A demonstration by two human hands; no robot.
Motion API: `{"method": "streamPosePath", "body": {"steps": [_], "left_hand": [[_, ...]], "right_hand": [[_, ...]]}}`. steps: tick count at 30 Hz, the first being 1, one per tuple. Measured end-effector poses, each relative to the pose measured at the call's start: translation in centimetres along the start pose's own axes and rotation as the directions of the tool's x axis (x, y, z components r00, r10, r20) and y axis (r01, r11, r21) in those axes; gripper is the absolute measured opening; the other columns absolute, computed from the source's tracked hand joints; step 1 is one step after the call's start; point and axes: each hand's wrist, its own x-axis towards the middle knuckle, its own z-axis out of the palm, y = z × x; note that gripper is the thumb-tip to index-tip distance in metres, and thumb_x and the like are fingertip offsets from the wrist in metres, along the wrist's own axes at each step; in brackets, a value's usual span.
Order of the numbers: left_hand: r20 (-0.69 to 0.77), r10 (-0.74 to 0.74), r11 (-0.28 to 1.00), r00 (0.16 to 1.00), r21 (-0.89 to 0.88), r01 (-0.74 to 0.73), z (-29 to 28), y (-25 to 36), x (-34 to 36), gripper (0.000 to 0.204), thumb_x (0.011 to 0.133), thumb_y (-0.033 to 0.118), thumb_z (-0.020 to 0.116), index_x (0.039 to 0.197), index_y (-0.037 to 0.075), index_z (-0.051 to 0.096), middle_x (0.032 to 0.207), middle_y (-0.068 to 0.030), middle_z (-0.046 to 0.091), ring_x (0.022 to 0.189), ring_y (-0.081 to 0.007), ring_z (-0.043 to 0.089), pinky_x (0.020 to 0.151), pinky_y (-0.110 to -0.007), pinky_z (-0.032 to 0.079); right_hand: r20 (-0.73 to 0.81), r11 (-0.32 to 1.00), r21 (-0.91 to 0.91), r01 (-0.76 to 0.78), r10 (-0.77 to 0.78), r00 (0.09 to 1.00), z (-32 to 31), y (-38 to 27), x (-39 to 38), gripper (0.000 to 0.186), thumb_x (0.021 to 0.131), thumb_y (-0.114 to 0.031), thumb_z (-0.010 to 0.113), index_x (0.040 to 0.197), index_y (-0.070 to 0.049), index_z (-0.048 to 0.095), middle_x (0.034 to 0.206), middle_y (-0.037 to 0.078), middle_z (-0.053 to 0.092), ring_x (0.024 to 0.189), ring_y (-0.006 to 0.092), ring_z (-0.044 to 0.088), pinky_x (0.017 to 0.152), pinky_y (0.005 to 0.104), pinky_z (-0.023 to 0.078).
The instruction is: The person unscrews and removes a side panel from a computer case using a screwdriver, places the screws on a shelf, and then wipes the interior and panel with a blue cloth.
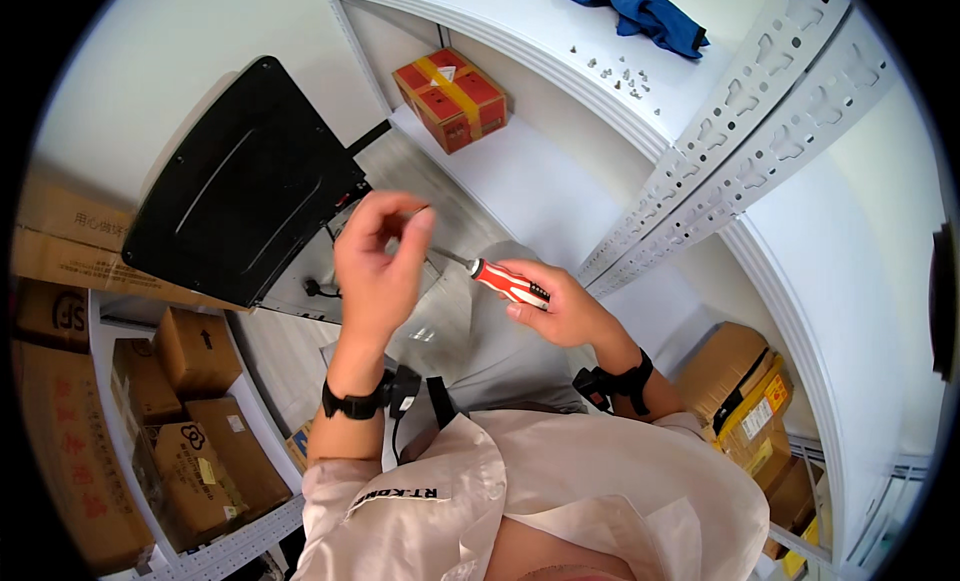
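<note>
My right hand [562, 306] is wrapped round the red, white and black handle of a screwdriver [508, 282]. Its thin metal shaft points left, toward my left hand [378, 266]. That hand is raised, thumb and forefinger brought together in a pinch; whatever is between them is too small to name. Beyond my left hand stands a large black panel [250, 181] with rounded corners and small holes along its edge. It is tilted and joins a pale base [310, 271], where a short black cable with a plug [322, 288] shows. My left hand hides part of this base.
Several small screws [620, 78] lie on the white upper shelf [520, 11] beside a blue cloth [640, 13]. A red taped box [452, 99] rests on the shelf below. A perforated white post [715, 131] rises at right. Cardboard boxes [205, 461] fill the left shelf; more parcels [735, 391] sit at right.
</note>
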Motion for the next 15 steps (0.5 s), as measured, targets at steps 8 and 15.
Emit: {"method": "streamPosePath", "body": {"steps": [8, 15], "left_hand": [[0.195, 0.310, 0.927, 0.930, 0.154, -0.342, 12.3, 2.1, 6.4, 0.009, 0.082, 0.010, 0.069, 0.088, 0.005, 0.066, 0.081, -0.0051, 0.065, 0.064, -0.0195, 0.056, 0.058, -0.029, 0.045], [0.205, 0.247, 0.956, 0.947, 0.109, -0.273, 17.9, 0.9, 8.6, 0.009, 0.085, 0.012, 0.064, 0.089, 0.005, 0.068, 0.085, -0.0099, 0.066, 0.075, -0.0284, 0.063, 0.065, -0.036, 0.048]], "right_hand": [[-0.329, 0.998, 0.049, -0.029, 0.043, 0.943, -3.6, 0.9, -4.8, 0.047, 0.087, -0.006, 0.063, 0.132, -0.001, 0.050, 0.102, 0.005, 0.062, 0.088, 0.0116, 0.057, 0.080, 0.0279, 0.047], [-0.675, 0.966, -0.140, 0.216, -0.252, 0.693, -5.9, 1.8, -8.2, 0.051, 0.087, -0.003, 0.060, 0.134, 0.004, 0.044, 0.110, 0.011, 0.061, 0.097, 0.0149, 0.059, 0.086, 0.0308, 0.048]]}}
